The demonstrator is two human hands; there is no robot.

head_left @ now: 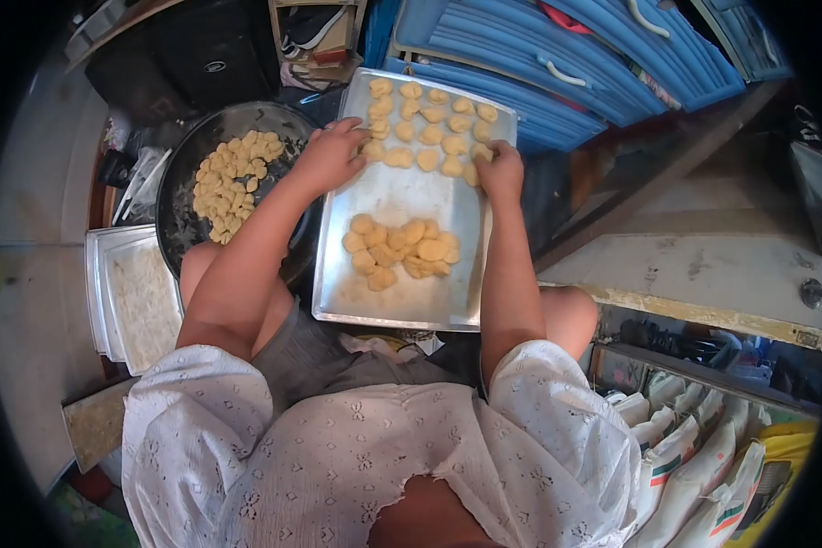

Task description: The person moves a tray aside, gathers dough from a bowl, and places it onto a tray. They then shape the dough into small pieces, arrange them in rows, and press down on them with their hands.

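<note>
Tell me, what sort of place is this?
Probably a cramped room in a home, used for making food. A flat silver metal tray holds tan lumps that look like dough, similar lumps lie in a round dark basin, and blue ribbed drawers stand close by.

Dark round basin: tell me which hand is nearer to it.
Left. The left hand is at the edge of the tray beside the basin; the right hand is across the tray, at its opposite edge.

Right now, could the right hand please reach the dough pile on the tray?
Probably yes: the right hand is at the dough rows, while bare metal tray leaves a free path to the dough pile.
</note>
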